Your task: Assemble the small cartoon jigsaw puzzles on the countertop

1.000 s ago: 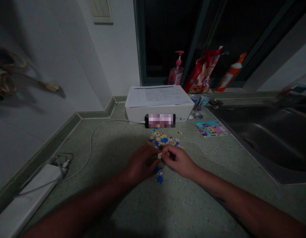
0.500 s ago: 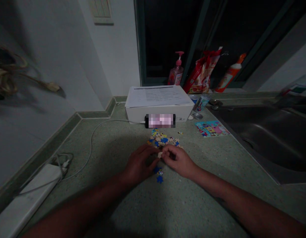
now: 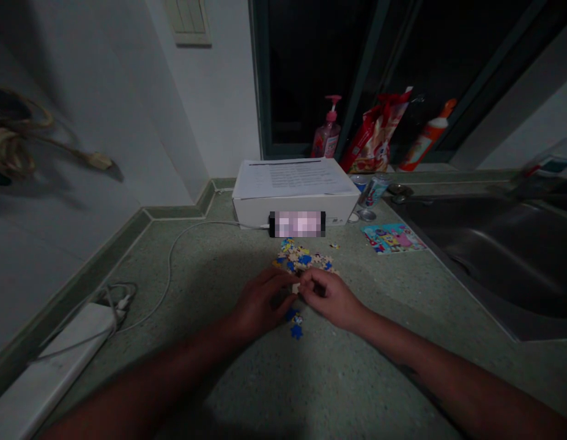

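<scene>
My left hand (image 3: pixel 260 302) and my right hand (image 3: pixel 331 297) meet over the green speckled counter (image 3: pixel 311 379), fingertips pinched together on a small pale puzzle piece (image 3: pixel 296 287). Just beyond them lies a heap of loose puzzle pieces (image 3: pixel 301 258) in blue, yellow and tan. A short run of joined blue pieces (image 3: pixel 295 324) lies on the counter under my hands. The scene is dim.
A white box (image 3: pixel 295 190) with a printed sheet on top stands behind the heap, a cable running left to a white power strip (image 3: pixel 58 348). A colourful picture card (image 3: pixel 392 236), a can (image 3: pixel 374 189), a pink pump bottle (image 3: pixel 328 131), a red bag and a steel sink (image 3: pixel 494 244) sit at right.
Almost nothing: both hands stay pinched on the small piece, with only slight finger shifts.
</scene>
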A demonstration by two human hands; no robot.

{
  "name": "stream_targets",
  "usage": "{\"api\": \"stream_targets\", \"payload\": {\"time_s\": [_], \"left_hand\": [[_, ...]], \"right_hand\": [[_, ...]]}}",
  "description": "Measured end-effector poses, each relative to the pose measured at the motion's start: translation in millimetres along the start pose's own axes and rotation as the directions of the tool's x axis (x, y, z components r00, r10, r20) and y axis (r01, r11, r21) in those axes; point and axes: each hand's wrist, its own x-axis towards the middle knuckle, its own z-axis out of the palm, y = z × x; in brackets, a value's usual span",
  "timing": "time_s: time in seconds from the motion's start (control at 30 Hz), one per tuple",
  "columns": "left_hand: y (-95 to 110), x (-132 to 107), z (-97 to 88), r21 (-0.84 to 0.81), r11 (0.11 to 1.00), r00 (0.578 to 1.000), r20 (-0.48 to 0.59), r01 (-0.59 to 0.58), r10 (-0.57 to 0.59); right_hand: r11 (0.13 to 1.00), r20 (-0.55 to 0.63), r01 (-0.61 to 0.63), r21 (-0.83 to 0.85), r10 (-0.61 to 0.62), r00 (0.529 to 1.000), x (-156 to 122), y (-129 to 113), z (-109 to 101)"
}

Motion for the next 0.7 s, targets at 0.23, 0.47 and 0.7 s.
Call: {"api": "stream_targets", "payload": {"time_s": [0.23,0.47,0.7], "left_hand": [[2.2,0.0,-0.3,-0.031,0.995,0.995,0.027,0.100,-0.099],[4.0,1.5,-0.5,-0.023,0.997,0.997,0.029,0.078,-0.078],[-3.3,1.3,-7.0,0.056,0.979,0.980,-0.064,0.194,-0.191]], "right_hand": [[0.997,0.004,-0.056,0.045,0.056,0.998,0.0,-2.0,-0.3],[1.000,-0.045,-0.014,-0.025,0.012,0.999,0.7,2.5,-1.5],[0.869,0.063,0.216,-0.445,-0.211,0.976,-6.6,-5.7,-11.6]]}}
